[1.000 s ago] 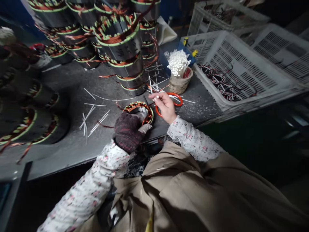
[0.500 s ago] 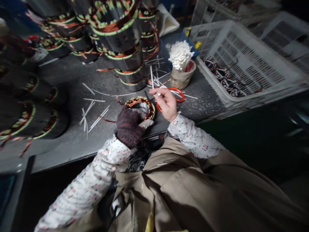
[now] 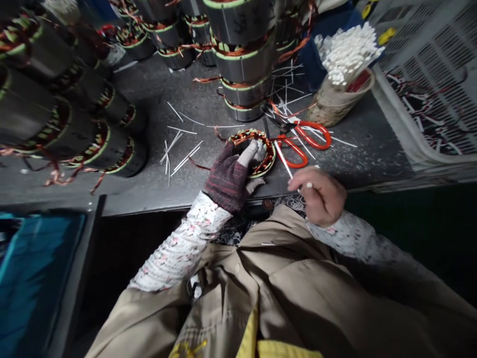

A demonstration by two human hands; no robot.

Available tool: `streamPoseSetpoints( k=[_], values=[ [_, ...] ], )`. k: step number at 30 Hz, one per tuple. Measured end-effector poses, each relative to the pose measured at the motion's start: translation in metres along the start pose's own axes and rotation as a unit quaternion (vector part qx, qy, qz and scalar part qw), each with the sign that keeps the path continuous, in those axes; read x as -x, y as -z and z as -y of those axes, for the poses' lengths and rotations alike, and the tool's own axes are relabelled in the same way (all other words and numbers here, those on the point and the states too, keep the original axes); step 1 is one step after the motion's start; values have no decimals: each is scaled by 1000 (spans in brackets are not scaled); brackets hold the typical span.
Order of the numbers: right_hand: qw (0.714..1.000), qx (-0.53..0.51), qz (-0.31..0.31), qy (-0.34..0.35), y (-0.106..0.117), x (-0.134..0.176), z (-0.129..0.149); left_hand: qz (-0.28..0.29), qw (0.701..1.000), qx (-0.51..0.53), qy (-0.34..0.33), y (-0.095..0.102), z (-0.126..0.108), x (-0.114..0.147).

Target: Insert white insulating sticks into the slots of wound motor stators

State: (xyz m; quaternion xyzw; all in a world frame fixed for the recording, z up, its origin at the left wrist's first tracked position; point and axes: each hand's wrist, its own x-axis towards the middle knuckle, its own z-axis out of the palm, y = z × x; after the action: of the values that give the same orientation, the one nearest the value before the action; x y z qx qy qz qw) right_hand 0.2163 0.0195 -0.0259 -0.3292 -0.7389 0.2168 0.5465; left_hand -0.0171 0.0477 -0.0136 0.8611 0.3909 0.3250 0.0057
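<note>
My left hand [image 3: 230, 178], in a dark knitted glove with pale covered fingertips, grips a motor stator [image 3: 269, 161] near the table's front edge. Its fingers reach into the bore and the thumb lies outside the near rim. Copper windings and yellow-green insulation ring the stator's top. To the right, my bare right hand [image 3: 323, 195] is closed in a pinch on a thin white sleeve tube [image 3: 284, 161], which slants up toward the stator's right side. Whether a wire runs inside the tube I cannot tell. Red-handled scissors [image 3: 323, 138] lie just beyond, beside the stator.
Stacked stators [image 3: 242, 67] rise behind, with another group of stators [image 3: 100, 136] at left. A cup [image 3: 335, 107] of white tubes stands at back right, next to a white crate [image 3: 395, 132] holding wired parts. Loose tubes [image 3: 186, 158] litter the table. A teal surface [image 3: 44, 278] is at lower left.
My right hand has drawn back from the stator toward me and to the right, bringing the white tube into plain sight. My left hand stays on the stator. The camera view has shifted.
</note>
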Motion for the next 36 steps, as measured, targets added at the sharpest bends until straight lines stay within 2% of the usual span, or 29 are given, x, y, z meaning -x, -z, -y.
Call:
streamPoseSetpoints(
  k=[2,4,6,9,11,14,16,19,23,26,30,36],
  values=[
    [999,6,24,48,6,9,6,-4,1000,-15,12,-2,-3,0],
    [996,-1,57,68,10,13,10,-19,999,-32,19,-5,-6,0],
    [995,-1,78,58,12,12,11,-31,999,-32,24,-8,-9,0],
    [996,5,92,14,6,2,7,-17,998,-6,55,-9,-12,-1],
    [996,-8,78,-32,-5,-9,1,-2,995,28,97,-11,-15,0],
    [994,-49,20,-99,-22,-24,-7,-7,978,115,177,-14,-20,2],
    [991,-69,-15,-110,-26,-27,-9,-17,971,132,200,-17,-22,2],
    [994,-70,-27,-76,-17,-19,-4,-39,987,38,151,-16,-22,2],
    [997,-47,19,-51,4,-2,8,-62,993,-61,84,-13,-19,1],
    [997,-39,46,-53,11,4,13,-48,992,-48,104,-13,-19,0],
    [995,-26,49,-84,14,10,12,-22,989,-19,143,-12,-20,-2],
    [996,-12,21,-86,1,5,9,-20,992,-27,121,-12,-17,-2]
  ],
)
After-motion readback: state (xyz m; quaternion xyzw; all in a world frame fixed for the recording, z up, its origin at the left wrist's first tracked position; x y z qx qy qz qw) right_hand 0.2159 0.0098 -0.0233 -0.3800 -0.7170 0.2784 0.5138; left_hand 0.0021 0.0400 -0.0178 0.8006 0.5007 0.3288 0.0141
